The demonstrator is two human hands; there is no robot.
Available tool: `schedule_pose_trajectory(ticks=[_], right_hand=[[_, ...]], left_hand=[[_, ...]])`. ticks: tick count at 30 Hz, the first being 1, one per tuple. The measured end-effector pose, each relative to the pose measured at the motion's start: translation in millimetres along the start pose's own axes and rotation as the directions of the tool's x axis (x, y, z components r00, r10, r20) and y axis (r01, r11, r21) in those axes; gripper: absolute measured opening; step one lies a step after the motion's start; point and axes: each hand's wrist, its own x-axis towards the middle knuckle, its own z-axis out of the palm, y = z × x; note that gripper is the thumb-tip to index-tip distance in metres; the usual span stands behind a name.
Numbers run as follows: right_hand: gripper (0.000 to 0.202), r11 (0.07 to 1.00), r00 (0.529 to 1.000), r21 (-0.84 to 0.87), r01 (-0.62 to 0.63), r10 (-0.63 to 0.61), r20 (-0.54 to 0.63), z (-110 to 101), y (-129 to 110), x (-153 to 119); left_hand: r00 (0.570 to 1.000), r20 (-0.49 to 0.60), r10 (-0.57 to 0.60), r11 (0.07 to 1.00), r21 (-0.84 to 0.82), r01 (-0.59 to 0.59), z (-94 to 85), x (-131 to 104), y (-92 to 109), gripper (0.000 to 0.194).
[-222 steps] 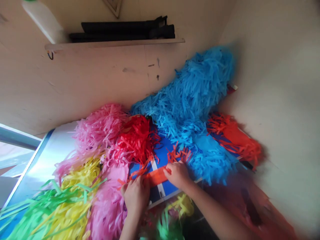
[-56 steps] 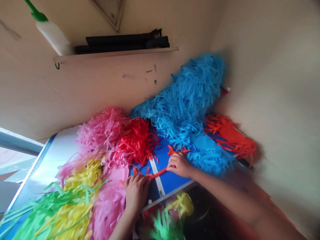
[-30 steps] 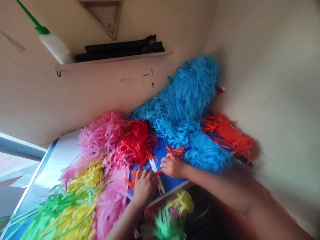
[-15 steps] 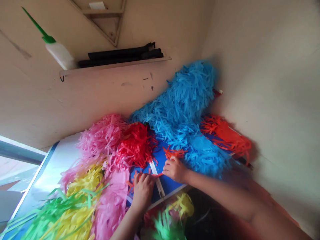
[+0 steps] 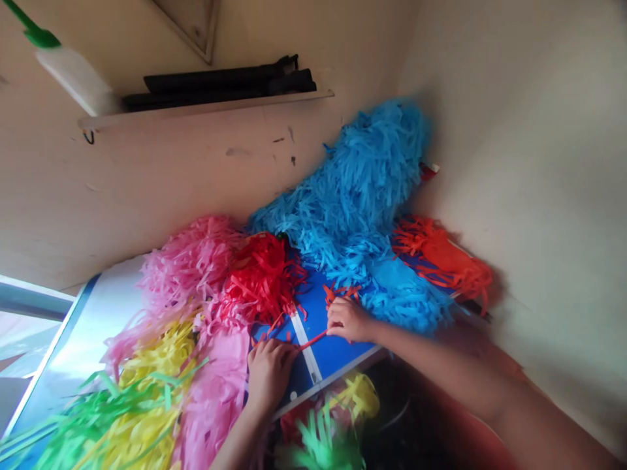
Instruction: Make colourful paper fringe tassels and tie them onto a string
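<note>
A thin orange-red twisted strip [image 5: 313, 340] runs between my two hands above the blue tabletop [image 5: 337, 359]. My left hand [image 5: 270, 367] has its fingers closed on the strip's left end, and loose orange fringe shows behind its knuckles. The right end is pinched in my right hand [image 5: 349, 320], with orange-red fringe [image 5: 341, 292] sticking out above the fingers. A white band on the table passes under the strip. Red fringed paper [image 5: 262, 277] lies just behind my left hand, and blue fringed paper [image 5: 409, 297] is beside my right hand.
Pink fringe [image 5: 196, 261], yellow fringe [image 5: 147, 398] and green fringe [image 5: 98, 418] cover the left side. A tall blue heap [image 5: 377, 170] leans in the corner, with orange fringe [image 5: 445, 261] to its right. A wall shelf [image 5: 206, 111] holds black rolls and a white bottle [image 5: 73, 75].
My hands have moved apart, and a longer stretch of the twisted strip shows between them. The camera view has shifted slightly.
</note>
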Motion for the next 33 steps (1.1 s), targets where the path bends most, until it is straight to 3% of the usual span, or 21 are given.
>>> schedule_pose_trajectory(ticks=[8,12,15,17,19,21,24,28,33], right_hand=[[0.01,0.986,0.97,-0.089,-0.139,0.153,0.19,-18.0,-19.6,12.5],[0.013,0.968,0.937,-0.168,-0.185,0.225,0.266,-27.7,-30.0,26.7],[0.014,0.96,0.922,-0.216,-0.18,0.241,0.304,-35.4,-36.1,31.9],[0.01,0.953,0.921,-0.249,-0.175,0.248,0.302,-37.4,-41.7,31.0],[0.009,0.959,0.943,-0.267,-0.096,0.173,0.283,-33.4,-48.6,27.4],[0.011,0.952,0.971,-0.293,0.089,-0.017,0.238,-22.5,-54.7,22.7],[0.027,0.866,0.941,-0.369,0.337,-0.295,0.167,-0.3,-57.1,18.6],[0.03,0.84,0.925,-0.389,0.378,-0.357,0.128,15.6,-49.8,22.2],[0.027,0.877,0.951,-0.378,0.297,-0.307,0.036,9.6,-58.9,23.4]], left_hand=[[0.997,0.055,-0.046,0.992,0.119,0.04,-14.2,11.7,19.6,0.023],[0.99,0.093,0.109,0.978,0.169,-0.123,-17.9,13.0,27.2,0.02],[0.955,0.127,0.269,0.939,0.184,-0.289,-16.8,8.5,29.8,0.031],[0.942,0.121,0.314,0.92,0.205,-0.333,-15.4,5.6,31.0,0.028],[0.941,0.103,0.323,0.914,0.222,-0.339,-14.4,4.0,32.3,0.026],[0.94,0.087,0.331,0.911,0.23,-0.342,-14.0,3.8,33.9,0.024],[0.943,0.059,0.326,0.913,0.237,-0.331,-12.9,5.1,36.8,0.017],[0.951,-0.008,0.308,0.923,0.247,-0.296,-9.1,7.0,40.8,0.016],[0.943,-0.15,0.297,0.937,0.238,-0.258,-9.8,1.8,41.6,0.02]])
